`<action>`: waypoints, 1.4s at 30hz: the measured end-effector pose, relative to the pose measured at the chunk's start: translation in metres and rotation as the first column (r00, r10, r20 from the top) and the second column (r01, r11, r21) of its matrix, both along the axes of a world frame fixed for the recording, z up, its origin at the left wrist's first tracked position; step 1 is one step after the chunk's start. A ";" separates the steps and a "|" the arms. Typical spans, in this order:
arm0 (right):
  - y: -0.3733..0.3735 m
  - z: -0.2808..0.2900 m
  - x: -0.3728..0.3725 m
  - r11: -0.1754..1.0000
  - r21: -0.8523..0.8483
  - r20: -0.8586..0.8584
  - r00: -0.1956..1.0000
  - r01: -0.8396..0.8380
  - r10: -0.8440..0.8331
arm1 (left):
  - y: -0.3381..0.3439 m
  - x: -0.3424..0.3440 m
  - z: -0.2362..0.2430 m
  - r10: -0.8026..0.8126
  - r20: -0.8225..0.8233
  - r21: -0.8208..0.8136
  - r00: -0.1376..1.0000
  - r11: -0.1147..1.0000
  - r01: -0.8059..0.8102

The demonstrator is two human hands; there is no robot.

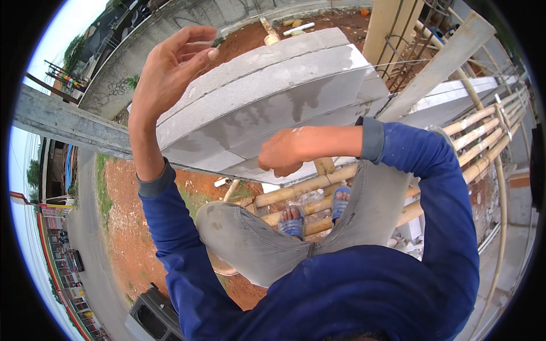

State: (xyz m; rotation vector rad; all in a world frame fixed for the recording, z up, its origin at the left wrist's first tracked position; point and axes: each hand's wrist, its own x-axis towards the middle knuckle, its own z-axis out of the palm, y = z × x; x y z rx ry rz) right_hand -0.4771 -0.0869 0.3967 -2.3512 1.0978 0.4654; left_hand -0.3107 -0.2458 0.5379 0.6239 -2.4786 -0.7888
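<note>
My left hand (176, 71) is raised at the left end of a grey lightweight-block wall (261, 113). Its fingers are loosely bent with the thumb apart, and nothing shows in them. In front of the wall's near face, my right hand (282, 150) is closed with the knuckles up; whatever it may hold is hidden. Dark damp streaks run down the block face below the top course. A thin string (318, 73) stretches along the wall toward the right. Pale smears mark the back of my right hand.
My sandalled feet stand on lashed bamboo poles (267, 197), with red soil and rubble below. A concrete post (74, 120) stands left of the wall, another (435, 65) right of it. Bamboo rails (483, 133) run along the right. A dark vehicle (153, 315) is at lower left.
</note>
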 end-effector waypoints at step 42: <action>0.039 -0.039 0.011 0.952 -0.294 -0.208 0.978 -0.087 0.025 | -0.090 -0.066 -0.007 0.134 0.291 0.002 0.947 0.990 -0.140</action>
